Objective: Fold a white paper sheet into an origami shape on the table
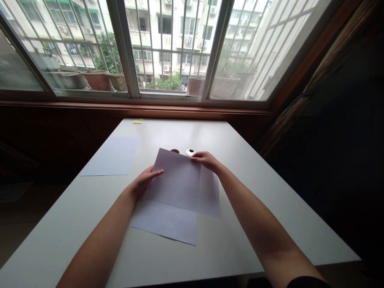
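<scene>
Pinching the paper (177,182) at one o'clock, my right grip (207,160) and, apparently at ten, my left grip (146,178) clamp edges; light, floppy, it should need that.

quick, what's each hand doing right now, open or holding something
Left hand: closed on the paper at its left edge, thumb on top.
Right hand: closed, pinching the paper's far edge.

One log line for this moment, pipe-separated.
left hand: holds left edge of paper | right hand: pinches paper's far edge | separate sheet: flat, left side of table | round white item: beyond paper
</scene>
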